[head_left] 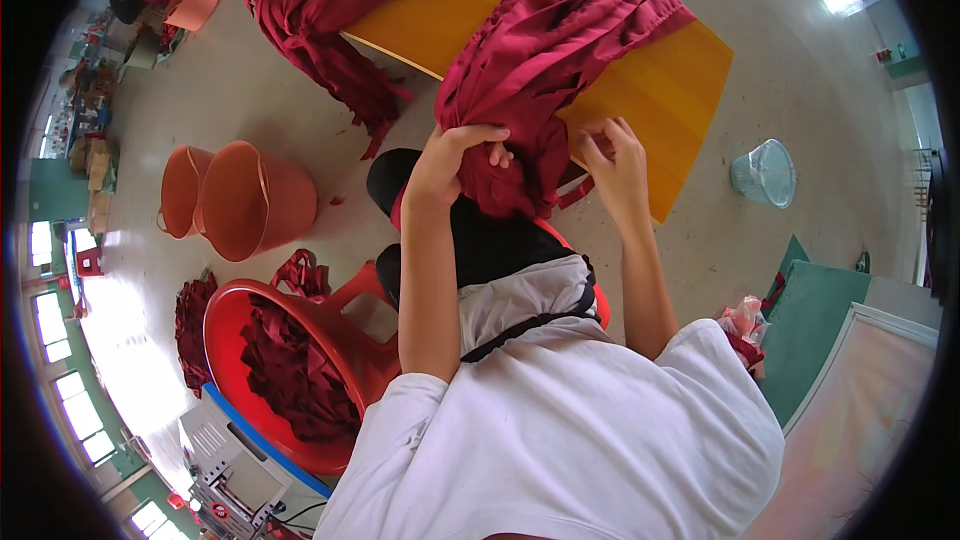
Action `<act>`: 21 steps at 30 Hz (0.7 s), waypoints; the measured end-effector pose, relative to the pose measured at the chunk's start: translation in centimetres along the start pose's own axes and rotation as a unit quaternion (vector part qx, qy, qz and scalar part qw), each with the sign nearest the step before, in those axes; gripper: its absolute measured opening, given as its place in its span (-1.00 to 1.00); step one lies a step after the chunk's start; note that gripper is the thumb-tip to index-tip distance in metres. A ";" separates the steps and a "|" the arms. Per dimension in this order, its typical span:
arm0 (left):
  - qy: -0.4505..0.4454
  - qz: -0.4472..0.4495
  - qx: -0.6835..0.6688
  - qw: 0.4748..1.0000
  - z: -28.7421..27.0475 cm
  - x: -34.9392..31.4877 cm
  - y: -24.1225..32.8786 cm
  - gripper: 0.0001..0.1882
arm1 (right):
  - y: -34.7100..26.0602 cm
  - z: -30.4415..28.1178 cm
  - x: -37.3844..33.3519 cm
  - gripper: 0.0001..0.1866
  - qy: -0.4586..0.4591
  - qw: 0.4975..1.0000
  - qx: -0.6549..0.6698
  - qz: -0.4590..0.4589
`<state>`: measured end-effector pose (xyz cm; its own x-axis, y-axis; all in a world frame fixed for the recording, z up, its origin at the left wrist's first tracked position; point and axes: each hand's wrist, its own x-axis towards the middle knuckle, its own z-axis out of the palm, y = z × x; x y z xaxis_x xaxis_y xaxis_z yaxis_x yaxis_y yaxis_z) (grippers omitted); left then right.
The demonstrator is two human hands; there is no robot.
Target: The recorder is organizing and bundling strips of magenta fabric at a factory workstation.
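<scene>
Left of the yellow table [680,90], orange tubs [283,202] stand on grey floor [690,260]. The left hand [440,165] grips maroon cloth [545,45] draped over the table's near edge; the right hand [618,162] curls there, contents unclear. Rightward, a pale bin [764,176].

Red cloth [560,35]: cut off by the top edge. Left hand [438,165]: some fingers partly hidden among the folds. Right hand [620,153]: whether anything is pinched between the fingertips cannot be told. Yellow table [665,90]: largely covered by the cloth, cut off above. Red seat [603,308]: mostly hidden beneath the wearer. Rear bucket [179,188]: partly hidden by the front bucket [228,205]. White shirt [570,430]: cut off by the lower edge, as is the machine [235,465]. Distant person [128,0], upper left: too small to be made out.
</scene>
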<state>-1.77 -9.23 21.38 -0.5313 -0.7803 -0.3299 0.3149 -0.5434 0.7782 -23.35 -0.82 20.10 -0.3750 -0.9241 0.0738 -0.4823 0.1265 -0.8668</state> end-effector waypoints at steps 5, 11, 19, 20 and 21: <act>-0.016 -0.002 0.024 1.000 0.1 0.4 0.2 -0.83 | -1.7 1.7 -0.9 -0.68 0.010 0.978 -0.200 -0.059; 0.021 0.033 -0.004 0.999 -0.2 -0.1 0.4 -0.96 | -1.9 1.6 -0.4 -0.71 -0.063 0.977 -0.200 -0.029; 0.037 0.027 -0.022 0.999 0.4 -0.1 0.9 -0.95 | -2.6 4.1 0.9 -0.56 0.069 0.975 -0.208 -0.043; 0.036 0.028 -0.020 0.999 0.5 -0.1 0.8 -0.95 | -2.3 4.2 1.3 -0.56 0.071 0.975 -0.207 -0.043; 0.028 0.032 -0.022 0.999 0.6 -0.2 0.7 -0.94 | -2.0 4.2 1.7 -0.56 0.061 0.974 -0.213 -0.046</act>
<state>-1.92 -9.30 22.34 -0.4647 -0.8290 -0.3111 0.3810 -0.5043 0.7749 -19.70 -4.19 19.84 -0.3929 -0.8922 0.2228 -0.7940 0.2069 -0.5716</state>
